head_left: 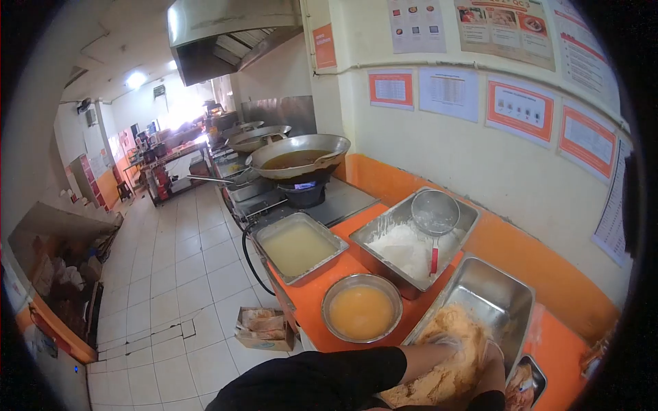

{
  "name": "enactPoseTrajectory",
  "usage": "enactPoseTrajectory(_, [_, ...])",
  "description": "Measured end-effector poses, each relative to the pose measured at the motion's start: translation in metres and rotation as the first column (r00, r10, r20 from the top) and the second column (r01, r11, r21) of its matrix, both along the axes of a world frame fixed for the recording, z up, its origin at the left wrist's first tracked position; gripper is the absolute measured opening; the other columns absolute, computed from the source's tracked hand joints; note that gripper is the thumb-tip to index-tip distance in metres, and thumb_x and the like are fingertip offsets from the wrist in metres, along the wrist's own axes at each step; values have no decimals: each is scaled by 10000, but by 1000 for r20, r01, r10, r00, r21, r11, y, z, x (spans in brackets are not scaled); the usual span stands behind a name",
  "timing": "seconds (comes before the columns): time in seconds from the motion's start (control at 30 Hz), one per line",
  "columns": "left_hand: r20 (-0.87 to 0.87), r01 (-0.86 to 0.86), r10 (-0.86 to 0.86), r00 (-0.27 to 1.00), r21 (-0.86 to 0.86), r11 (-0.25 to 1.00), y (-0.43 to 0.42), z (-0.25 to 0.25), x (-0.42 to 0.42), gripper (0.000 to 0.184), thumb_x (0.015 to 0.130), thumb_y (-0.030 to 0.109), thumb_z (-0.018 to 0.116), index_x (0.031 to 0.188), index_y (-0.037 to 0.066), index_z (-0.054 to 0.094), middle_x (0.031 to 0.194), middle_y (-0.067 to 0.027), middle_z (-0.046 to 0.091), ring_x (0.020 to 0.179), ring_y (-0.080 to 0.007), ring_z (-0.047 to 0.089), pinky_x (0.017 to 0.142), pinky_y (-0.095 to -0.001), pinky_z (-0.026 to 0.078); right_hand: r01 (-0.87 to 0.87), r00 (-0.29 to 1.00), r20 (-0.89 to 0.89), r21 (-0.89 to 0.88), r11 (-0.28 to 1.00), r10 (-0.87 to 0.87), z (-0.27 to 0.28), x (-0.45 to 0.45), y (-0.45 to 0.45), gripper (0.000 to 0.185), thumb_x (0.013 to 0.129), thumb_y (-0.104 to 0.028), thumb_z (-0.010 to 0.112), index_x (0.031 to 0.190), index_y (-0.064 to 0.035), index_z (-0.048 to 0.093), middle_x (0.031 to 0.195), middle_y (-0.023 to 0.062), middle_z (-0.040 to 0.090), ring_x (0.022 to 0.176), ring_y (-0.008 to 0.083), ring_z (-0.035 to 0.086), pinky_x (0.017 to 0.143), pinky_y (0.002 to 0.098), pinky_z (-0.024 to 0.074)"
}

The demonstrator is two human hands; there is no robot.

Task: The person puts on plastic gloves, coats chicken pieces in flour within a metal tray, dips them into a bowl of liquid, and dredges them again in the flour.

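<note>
Both of my hands are down in a deep steel pan point(504, 291) that holds a heap of tan, crumbly breading flour point(428, 383). My left hand point(449, 344) presses into the heap, its fingers buried and coated. Close beside it, my right hand point(492, 355) is also sunk in the flour near the pan's right wall. Whether either hand grips anything under the flour is hidden. Nearest to my left hand stands a round steel bowl point(362, 308) of yellow-orange liquid. Behind the pan, a tray point(373, 255) of white flour carries a sieve point(436, 214) with a red handle.
A rectangular tray point(300, 248) of pale liquid sits at the left of the orange counter point(312, 322). Farther back, a wok point(299, 156) of oil stands over a lit burner point(305, 194). A cardboard box point(264, 329) is on the floor. Another container point(526, 385) sits at the right.
</note>
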State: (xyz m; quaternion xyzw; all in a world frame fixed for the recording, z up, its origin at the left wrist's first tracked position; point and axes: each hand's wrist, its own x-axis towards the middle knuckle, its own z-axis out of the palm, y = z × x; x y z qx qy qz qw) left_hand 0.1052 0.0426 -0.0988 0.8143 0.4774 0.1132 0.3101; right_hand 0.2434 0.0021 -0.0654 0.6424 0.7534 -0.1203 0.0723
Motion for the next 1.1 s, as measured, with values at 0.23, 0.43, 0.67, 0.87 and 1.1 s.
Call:
enactPoseTrajectory(0.23, [-30,17,-17,999,13,1000,-7,3,-6,527,780,310,496,1227,42,417,1238,-176,460,1142,-274,461,957,-348,364,-48,999,-1,69,996,48,-14,-22,-16,485,744,-241,546,1190,-70,458,1059,168,579,978,304,552,833,359,442])
enactPoseTrajectory(0.43, [-51,12,-9,999,56,998,2,13,-6,492,796,324,480,1203,48,459,1219,-170,485,1128,-269,476,948,-357,374,-23,906,-418,107,994,66,-50,18,56,465,781,-266,500,1200,-72,447,1074,166,569,980,286,543,847,369,424])
enactPoseTrajectory(0.67, [-310,140,-87,947,155,978,24,43,-31,462,815,340,461,1175,55,508,1196,-164,514,1111,-264,493,938,-368,385,558,739,-594,274,783,-319,37,-8,3,402,854,-350,407,927,-17,622,928,157,629,879,264,574,793,358,432])
enactPoseTrajectory(0.87, [-566,355,-334,754,-76,932,40,27,-45,436,784,356,517,1111,76,585,1124,-157,572,1060,-260,541,894,-370,424,339,912,-211,-91,937,-350,1,38,-4,297,854,-239,434,962,-4,579,918,141,625,801,237,557,713,381,433])
enactPoseTrajectory(1.1, [-540,415,-711,450,-578,702,28,-2,-42,403,767,323,561,1100,98,597,1092,-160,587,1021,-265,567,847,-362,458,272,455,-643,-558,784,-615,-6,-26,-35,318,876,-225,433,1089,-25,558,1022,107,575,894,166,513,772,297,404])
